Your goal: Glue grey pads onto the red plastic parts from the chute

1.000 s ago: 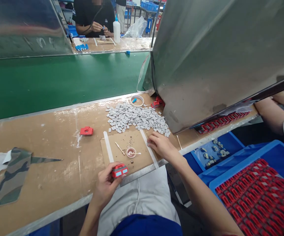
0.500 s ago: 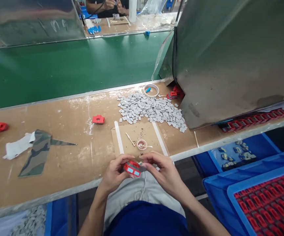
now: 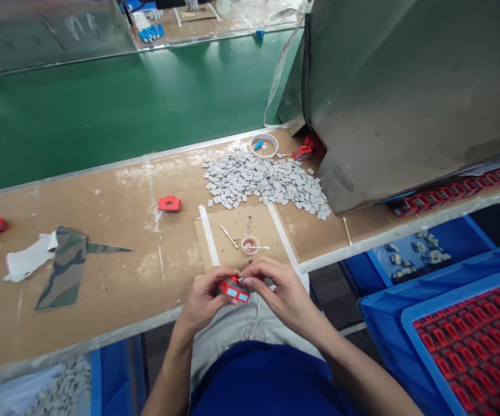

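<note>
My left hand [image 3: 203, 301] is closed around a red toy vehicle body [image 3: 236, 293] with light-blue windows and grey trim, held over my lap at the table's front edge. My right hand [image 3: 281, 290] pinches a small grey piece [image 3: 243, 281] against the toy's upper right side; the fingers partly cover it. Just beyond my hands, a small round cup [image 3: 250, 245] with reddish contents has a cotton swab lying across it. A white stick [image 3: 229, 237] rests to its left on a taped cardboard sheet [image 3: 208, 222].
Behind the cardboard spreads a heap of small grey tiles [image 3: 267, 179], beside a tape roll [image 3: 263, 136]. Another red part [image 3: 169, 203] and camouflage cloth [image 3: 65, 268] lie to the left. A metal housing [image 3: 406, 104] stands at right, above blue bins [image 3: 380, 323] of red parts.
My right hand has moved left and slightly up, bringing the grey piece from beside the toy vehicle body against it. My left hand keeps its hold. The camera view has tilted down a little.
</note>
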Tool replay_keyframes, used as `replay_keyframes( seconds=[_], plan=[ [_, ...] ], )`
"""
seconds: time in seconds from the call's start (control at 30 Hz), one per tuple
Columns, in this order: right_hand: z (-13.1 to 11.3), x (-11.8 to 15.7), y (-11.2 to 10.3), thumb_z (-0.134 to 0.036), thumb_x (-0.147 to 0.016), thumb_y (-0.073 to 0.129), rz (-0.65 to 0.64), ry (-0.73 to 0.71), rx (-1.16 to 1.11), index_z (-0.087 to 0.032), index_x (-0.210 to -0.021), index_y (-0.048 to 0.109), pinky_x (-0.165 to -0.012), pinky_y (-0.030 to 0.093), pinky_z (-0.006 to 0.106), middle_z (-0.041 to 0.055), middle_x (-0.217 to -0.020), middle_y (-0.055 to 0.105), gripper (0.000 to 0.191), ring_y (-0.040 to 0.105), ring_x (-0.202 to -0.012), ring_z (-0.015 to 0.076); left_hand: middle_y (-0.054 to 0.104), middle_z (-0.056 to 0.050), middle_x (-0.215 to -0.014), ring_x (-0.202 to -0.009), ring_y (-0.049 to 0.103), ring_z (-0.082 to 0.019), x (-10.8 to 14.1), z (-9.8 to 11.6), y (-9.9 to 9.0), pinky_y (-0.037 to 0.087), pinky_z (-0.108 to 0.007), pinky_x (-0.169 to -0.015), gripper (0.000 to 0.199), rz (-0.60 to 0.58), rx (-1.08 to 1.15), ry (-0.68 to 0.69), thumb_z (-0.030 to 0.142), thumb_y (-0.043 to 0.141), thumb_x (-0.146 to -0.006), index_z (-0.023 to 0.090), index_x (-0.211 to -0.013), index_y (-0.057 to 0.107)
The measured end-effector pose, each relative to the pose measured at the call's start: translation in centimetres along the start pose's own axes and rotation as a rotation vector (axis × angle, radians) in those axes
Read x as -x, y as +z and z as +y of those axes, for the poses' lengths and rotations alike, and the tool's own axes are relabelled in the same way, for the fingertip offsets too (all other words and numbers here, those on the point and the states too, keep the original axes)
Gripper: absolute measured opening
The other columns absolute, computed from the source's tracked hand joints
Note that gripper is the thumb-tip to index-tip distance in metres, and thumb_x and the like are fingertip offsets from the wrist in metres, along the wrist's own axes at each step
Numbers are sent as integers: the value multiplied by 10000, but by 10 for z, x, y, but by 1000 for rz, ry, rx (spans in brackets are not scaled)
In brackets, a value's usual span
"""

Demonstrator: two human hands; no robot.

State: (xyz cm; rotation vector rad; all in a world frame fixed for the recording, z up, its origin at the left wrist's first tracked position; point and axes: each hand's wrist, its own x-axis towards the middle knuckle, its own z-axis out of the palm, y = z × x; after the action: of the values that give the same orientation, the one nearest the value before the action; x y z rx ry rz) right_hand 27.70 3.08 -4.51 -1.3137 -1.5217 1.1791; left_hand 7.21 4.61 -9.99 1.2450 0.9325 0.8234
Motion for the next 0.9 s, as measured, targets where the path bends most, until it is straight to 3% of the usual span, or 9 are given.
replay_keyframes(
  seconds=[0.47, 0.9],
  plan=[
    [-2, -5, -8, -228, -972, 628, -101, 62, -40, -191, -879, 701, -681, 493, 256, 16, -806, 740, 124, 660, -736, 154, 802, -83, -922, -786, 729, -189, -1, 2, 0, 554, -239, -704, 402, -21, -83, 14, 444, 871, -785, 180, -1074, 776],
    [-10, -8, -11, -115, -1000, 583, -194, -84, 254, -189, -817, 624, -644, 417, 237, 4, -806, 627, 202, 594, -712, 138, 803, -61, -877, -788, 733, -199, -2, 7, 0, 555, -249, -707, 290, -59, -205, 31, 373, 848, -814, 187, -1023, 772]
  ],
)
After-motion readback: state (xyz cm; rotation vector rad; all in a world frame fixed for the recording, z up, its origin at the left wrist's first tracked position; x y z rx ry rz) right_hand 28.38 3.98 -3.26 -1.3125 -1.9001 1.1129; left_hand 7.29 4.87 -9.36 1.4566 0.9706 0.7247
